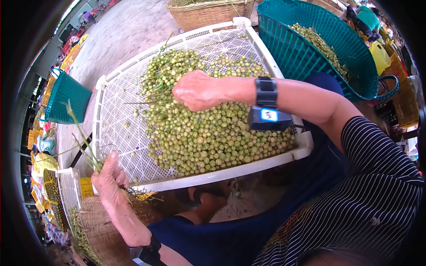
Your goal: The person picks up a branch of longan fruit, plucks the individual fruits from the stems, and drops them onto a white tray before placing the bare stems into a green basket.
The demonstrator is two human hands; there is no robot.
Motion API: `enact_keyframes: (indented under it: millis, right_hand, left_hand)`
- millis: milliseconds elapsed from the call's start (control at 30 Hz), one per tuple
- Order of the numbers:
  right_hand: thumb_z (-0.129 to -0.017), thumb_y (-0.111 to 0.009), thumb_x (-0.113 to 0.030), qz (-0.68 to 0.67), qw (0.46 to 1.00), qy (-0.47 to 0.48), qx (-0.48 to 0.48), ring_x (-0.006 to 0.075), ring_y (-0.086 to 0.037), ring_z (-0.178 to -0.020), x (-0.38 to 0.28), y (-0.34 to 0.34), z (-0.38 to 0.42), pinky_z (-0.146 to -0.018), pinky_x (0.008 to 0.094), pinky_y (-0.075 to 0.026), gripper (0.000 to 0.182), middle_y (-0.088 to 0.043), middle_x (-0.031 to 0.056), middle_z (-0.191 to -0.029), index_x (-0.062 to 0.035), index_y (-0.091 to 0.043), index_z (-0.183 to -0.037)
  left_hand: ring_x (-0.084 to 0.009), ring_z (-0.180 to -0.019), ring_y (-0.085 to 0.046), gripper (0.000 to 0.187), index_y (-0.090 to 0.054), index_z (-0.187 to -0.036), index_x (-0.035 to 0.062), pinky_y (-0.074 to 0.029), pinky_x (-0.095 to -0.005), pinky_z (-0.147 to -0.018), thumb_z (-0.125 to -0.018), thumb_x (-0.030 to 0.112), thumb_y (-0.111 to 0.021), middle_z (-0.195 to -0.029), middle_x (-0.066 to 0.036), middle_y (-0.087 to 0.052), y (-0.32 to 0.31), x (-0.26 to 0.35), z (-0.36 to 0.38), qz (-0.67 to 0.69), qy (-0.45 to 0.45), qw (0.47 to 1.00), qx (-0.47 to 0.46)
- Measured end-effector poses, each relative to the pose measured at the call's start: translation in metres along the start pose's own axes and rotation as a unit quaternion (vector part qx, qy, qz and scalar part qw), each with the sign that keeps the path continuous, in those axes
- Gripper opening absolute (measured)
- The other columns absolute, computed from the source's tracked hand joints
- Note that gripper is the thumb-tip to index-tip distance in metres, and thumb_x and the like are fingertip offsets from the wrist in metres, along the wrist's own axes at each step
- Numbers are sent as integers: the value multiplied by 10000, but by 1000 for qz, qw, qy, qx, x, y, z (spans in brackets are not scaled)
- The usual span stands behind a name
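Observation:
My left hand (110, 176) is closed around a bunch of thin green stems (91, 153) at the left front corner of a white mesh tray (116, 128). The stems stick up and outward past the thumb, and finer twigs hang below the fist. My right hand (195, 91) is curled, back upward, over small round green fruits (213, 137) heaped in the tray. Its fingertips are hidden, so what they grip cannot be made out. Beside it lie fruit clusters still on stems (162, 73), and thin dark twigs reach out to the left.
A green woven basket (284, 48) with fruit inside stands at the back right, a wicker basket (208, 15) behind the tray. To the left is another green basket (66, 99). A brown wicker basket (100, 221) sits below my left hand. People are in the far background.

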State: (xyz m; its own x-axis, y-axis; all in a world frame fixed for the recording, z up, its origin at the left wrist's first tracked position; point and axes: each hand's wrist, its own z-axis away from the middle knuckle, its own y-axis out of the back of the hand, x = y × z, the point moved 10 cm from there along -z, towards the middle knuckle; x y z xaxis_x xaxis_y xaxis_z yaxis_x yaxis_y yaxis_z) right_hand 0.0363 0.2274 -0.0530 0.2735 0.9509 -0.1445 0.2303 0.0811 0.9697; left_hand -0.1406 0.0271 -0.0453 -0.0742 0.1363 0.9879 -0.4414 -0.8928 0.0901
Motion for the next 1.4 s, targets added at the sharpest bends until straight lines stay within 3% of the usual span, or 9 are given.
enact_keyframes:
  millis: [233, 500, 667, 733, 867, 1033, 1267, 1333, 1400]
  right_hand:
    - [-605, -506, -104, -285, 952, 113, 0, 196, -308, -413, -8, 34, 19, -443, 407, -271, 201, -337, 115, -435, 22, -408, -483]
    - [-583, -504, -85, -313, 934, 173, 22, 197, -345, -375, -47, 92, 19, -414, 384, -304, 134, -368, 97, -413, 2, -504, -481]
    - [-647, -606, -155, -329, 934, 114, 77, 139, -446, -440, -18, 95, -2, -417, 327, -364, 157, -519, 95, -495, -4, -618, -605]
    - [-692, -646, -213, -412, 899, -86, 117, 114, -459, -468, 28, 102, 15, -445, 306, -394, 217, -565, 68, -541, -4, -626, -634]
    - [-713, -660, -253, -406, 883, -89, 218, 105, -462, -474, 64, 75, 33, -470, 288, -409, 242, -549, 46, -524, -20, -640, -651]
    - [-725, -648, -214, -385, 916, -42, 102, 125, -456, -467, 3, 32, 39, -453, 323, -367, 224, -524, 43, -505, -29, -607, -605]
    - [-722, -599, -59, -503, 860, -41, 78, 114, -469, -454, 6, 3, 27, -398, 271, -359, 115, -512, 45, -500, 12, -610, -632]
    - [-741, -537, -59, -603, 793, -65, 63, 115, -465, -443, 15, 15, 43, -383, 226, -358, 223, -444, 54, -484, -58, -500, -521]
    - [-775, -534, -83, -497, 864, -50, 62, 117, -482, -451, 22, 10, 40, -418, 223, -394, 222, -520, 77, -526, -25, -549, -562]
  left_hand:
    - [-34, -410, -384, 123, -649, -838, 9, -271, -182, -345, -800, 123, -624, -568, 8, -532, -96, 23, 45, -109, -127, 961, -222]
    - [-32, -491, -391, 125, -654, -887, -8, -279, -186, -440, -776, 50, -653, -592, 29, -526, -161, 19, 77, -137, -162, 910, -357]
    - [-28, -442, -363, 78, -623, -788, 14, -241, -184, -392, -795, 89, -643, -542, 35, -477, -162, 21, 69, -138, -136, 912, -361]
    - [-39, -423, -369, 116, -588, -778, 29, -241, -187, -366, -810, 131, -634, -542, 25, -473, -155, 24, 62, -93, -125, 935, -318]
    - [-70, -420, -438, 142, -562, -816, 31, -288, -184, -340, -827, 161, -618, -568, -4, -493, -146, 28, 57, -36, -117, 949, -290]
    - [-80, -396, -437, 154, -535, -788, 33, -294, -196, -323, -824, 154, -623, -532, -4, -473, -154, 27, 63, -27, -126, 954, -271]
    - [-68, -368, -400, 154, -522, -756, 31, -281, -193, -325, -813, 133, -623, -521, 3, -464, -145, 18, 52, -52, -129, 960, -245]
    - [-69, -359, -394, 153, -519, -743, 31, -279, -197, -317, -811, 126, -618, -521, -1, -466, -147, 16, 52, -53, -128, 960, -245]
    - [-72, -349, -387, 154, -518, -737, 29, -276, -203, -307, -814, 126, -610, -524, -8, -471, -145, 8, 49, -46, -111, 966, -228]
